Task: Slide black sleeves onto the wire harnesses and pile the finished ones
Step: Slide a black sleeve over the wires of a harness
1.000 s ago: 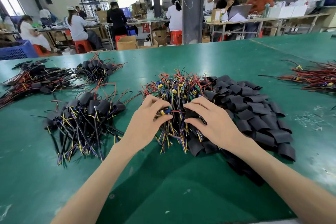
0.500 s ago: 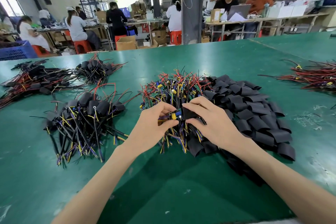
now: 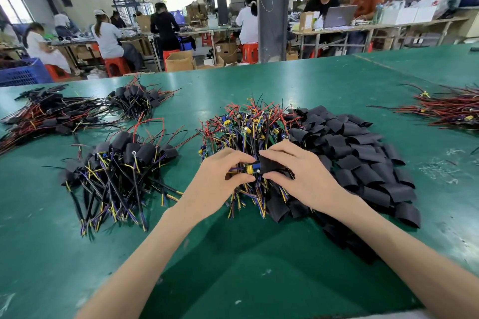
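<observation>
My left hand (image 3: pixel 220 179) pinches a wire harness (image 3: pixel 249 168) with a yellow and blue part at its end, over the pile of bare harnesses (image 3: pixel 246 127). My right hand (image 3: pixel 300 176) pinches a black sleeve (image 3: pixel 269 164) whose open mouth meets that harness end. A heap of loose black sleeves (image 3: pixel 357 153) lies to the right of my hands. The pile of sleeved harnesses (image 3: pixel 121 163) sits to the left.
More sleeved harness piles lie at the far left (image 3: pixel 46 114) and back left (image 3: pixel 134 101) of the green table (image 3: pixel 259 254). A bundle of red wires (image 3: pixel 448 109) lies at the right edge. People work at benches beyond the table.
My left hand lifted one harness out of the pile and my right hand brought a black sleeve up to it; the sleeve's mouth now touches the harness end.
</observation>
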Motion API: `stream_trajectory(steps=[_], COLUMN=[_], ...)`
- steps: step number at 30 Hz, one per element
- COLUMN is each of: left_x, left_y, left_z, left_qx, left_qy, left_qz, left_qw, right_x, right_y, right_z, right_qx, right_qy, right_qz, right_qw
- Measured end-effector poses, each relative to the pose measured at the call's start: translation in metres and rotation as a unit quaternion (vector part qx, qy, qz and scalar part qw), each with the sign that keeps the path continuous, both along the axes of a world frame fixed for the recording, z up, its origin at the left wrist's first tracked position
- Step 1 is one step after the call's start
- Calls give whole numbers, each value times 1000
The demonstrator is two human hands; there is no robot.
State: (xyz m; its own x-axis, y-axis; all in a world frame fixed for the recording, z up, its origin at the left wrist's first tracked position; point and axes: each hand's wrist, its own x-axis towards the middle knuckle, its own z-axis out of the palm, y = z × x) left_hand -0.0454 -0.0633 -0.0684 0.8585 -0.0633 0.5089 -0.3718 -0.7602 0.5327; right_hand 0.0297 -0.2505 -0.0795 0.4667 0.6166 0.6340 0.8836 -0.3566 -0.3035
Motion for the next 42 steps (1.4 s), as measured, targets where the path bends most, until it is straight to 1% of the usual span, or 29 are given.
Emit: stream_trajectory(steps=[2, 5, 11, 15, 20, 25, 28, 31, 33, 37, 42], left_x=[-1, -1, -2, 0, 2, -1, -2, -1, 0, -1, 0], left_y=[0, -1, 0, 0, 0, -1, -1, -1, -1, -1, -2], left_z=[1, 3, 4, 3, 1, 3, 3, 1, 0, -1, -1], left_qx=[13, 6, 24, 18, 47, 44, 45, 48, 38, -22, -43], left_qy=[-23, -33, -44, -53, -72, -55, -21, -11, -11, -2, -11], left_qz=[8, 25, -7, -21, -15, -28, -11, -4, -5, -3, -19], left_qw=[1000, 999, 999, 998, 996, 997, 999, 999, 999, 1000, 999], right_x=[0, -1, -1, 0, 1, 1, 1, 1, 1, 0, 0], right_y=[0, 0, -2, -3, -3, -4, -4, -2, -1, 0, -1], right_z=[1, 3, 6, 9, 12, 12, 10, 6, 4, 3, 7], right_qx=[-4, -9, -45, -57, -63, -59, -48, -53, -60, -77, -80], right_qy=[2, 10, 19, 37, 64, 70, 58, 46, 37, 17, 29], right_qz=[7, 15, 33, 50, 61, 55, 46, 44, 42, 43, 61], right_qw=[1000, 1000, 998, 996, 994, 994, 996, 997, 997, 996, 994])
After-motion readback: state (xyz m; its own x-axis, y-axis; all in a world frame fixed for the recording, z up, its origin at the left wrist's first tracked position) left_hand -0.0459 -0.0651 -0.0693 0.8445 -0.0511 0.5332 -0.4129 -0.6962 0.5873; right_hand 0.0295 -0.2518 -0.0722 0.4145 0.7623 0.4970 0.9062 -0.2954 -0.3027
